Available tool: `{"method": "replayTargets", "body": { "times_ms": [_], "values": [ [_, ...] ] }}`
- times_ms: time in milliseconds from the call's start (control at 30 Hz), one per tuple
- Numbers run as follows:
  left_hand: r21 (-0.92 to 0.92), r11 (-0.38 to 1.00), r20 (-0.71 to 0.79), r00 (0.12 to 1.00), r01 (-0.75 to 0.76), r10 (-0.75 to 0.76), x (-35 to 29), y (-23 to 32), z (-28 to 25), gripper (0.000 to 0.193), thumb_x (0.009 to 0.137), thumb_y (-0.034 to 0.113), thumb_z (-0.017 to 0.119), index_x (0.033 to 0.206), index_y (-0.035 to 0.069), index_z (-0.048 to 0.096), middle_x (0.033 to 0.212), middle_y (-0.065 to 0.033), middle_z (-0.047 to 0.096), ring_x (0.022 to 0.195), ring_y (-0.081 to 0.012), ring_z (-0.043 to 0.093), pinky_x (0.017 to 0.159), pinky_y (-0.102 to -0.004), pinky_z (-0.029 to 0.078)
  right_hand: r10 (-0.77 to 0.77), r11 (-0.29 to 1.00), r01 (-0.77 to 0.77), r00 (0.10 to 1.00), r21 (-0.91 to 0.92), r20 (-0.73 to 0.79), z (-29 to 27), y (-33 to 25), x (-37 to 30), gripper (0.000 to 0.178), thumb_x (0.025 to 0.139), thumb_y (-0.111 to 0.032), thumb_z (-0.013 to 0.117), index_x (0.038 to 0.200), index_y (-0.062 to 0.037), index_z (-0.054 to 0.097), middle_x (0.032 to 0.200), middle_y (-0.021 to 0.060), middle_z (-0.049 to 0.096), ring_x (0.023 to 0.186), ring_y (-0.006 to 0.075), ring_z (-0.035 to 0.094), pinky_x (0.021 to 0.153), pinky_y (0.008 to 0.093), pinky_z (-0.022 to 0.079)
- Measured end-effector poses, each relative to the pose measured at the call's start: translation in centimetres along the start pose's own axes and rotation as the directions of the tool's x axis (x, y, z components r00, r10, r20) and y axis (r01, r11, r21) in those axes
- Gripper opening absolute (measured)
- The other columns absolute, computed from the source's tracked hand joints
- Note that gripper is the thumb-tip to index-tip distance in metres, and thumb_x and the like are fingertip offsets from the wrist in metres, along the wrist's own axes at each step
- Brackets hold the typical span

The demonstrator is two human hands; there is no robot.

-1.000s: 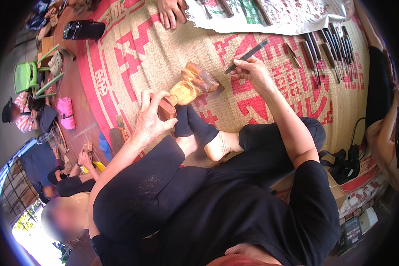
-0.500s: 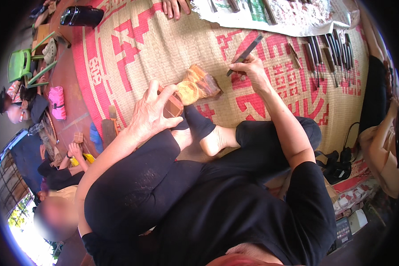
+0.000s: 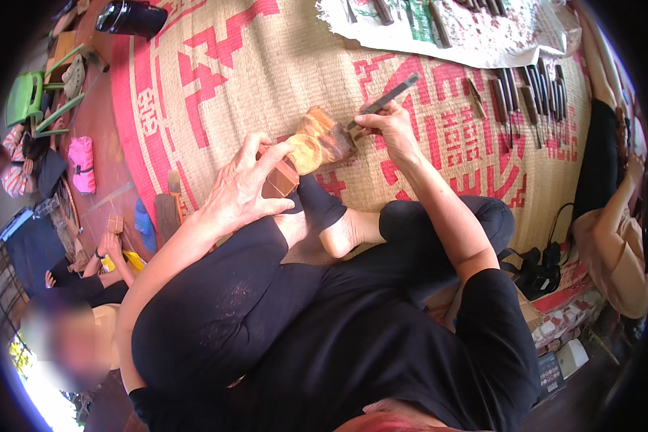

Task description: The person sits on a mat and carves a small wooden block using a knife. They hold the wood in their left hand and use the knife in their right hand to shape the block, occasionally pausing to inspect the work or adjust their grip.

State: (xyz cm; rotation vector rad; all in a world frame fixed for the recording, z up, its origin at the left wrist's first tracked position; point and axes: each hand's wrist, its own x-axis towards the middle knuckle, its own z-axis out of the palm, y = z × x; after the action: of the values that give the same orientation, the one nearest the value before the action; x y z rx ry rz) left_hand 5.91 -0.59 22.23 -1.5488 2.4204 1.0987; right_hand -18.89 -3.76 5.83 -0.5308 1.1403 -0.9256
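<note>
Block [image 3: 282,180], reddish-brown and flat-faced, grasped between thumb and fingers of left hand [image 3: 246,181], beside yellowish wooden carving [image 3: 312,146] on patterned mat [image 3: 288,79]. Looks part done: rounded at the near end, rougher at the far one, with that end probably left. Slim dark tool [image 3: 402,89] pinched in right hand [image 3: 392,128], tip near the carving; cannot tell if touching. Beyond, rowed tools [image 3: 531,104]; below, bare foot [image 3: 337,241] narrowing the room.

I see three pieces. Reddish-brown wooden block [image 3: 283,178]: flat faces, gripped in the left hand [image 3: 246,180]. Carved wooden piece [image 3: 321,141]: on its side, rounded yellow end toward the block, darker brown end pointing away; can't tell if block touches it. Dark slim bar [image 3: 396,92]: slanted in the right hand [image 3: 390,128], lower tip beside the brown end.
</note>
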Motion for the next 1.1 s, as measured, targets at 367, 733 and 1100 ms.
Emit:
{"method": "replayTargets", "body": {
  "times_ms": [367,733,1100],
  "values": [
    [-0.013,0.994,0.051,0.993,0.104,-0.104,0.3,0.4,-0.1,0.079,0.055,0.017,0.082,0.124,0.018,0.044,0.115,-0.0109,0.040,0.107,-0.0325,0.051,0.083,-0.0424,0.049,0.087,0.996,-0.087,0.995,-0.001,0.048,-0.2,0.6,1.6,0.018,0.073,-0.004,0.071,0.087,-0.0067,0.059,0.070,0.0029,0.064,0.057,0.0072,0.059,0.050,0.0187,0.040],
    [0.011,1.000,0.084,0.996,0.017,-0.018,0.4,0.3,0.0,0.076,0.056,0.022,0.082,0.123,0.015,0.047,0.111,-0.0102,0.041,0.102,-0.0313,0.054,0.081,-0.0410,0.050,0.096,0.995,-0.093,0.992,-0.042,0.078,-0.3,1.4,1.5,0.020,0.072,-0.004,0.073,0.086,-0.0051,0.059,0.072,0.0035,0.062,0.061,0.0099,0.059,0.058,0.0209,0.046],
    [-0.050,0.997,0.079,0.996,0.052,-0.048,-0.5,-0.3,0.4,0.070,0.056,0.017,0.082,0.119,0.016,0.050,0.111,-0.0084,0.041,0.103,-0.0288,0.054,0.084,-0.0388,0.049,0.198,0.980,-0.194,0.977,-0.049,0.080,-0.4,1.4,1.4,0.015,0.077,-0.008,0.070,0.085,-0.0039,0.058,0.073,0.0054,0.065,0.061,0.0094,0.060,0.058,0.0201,0.045]
  ]
}}
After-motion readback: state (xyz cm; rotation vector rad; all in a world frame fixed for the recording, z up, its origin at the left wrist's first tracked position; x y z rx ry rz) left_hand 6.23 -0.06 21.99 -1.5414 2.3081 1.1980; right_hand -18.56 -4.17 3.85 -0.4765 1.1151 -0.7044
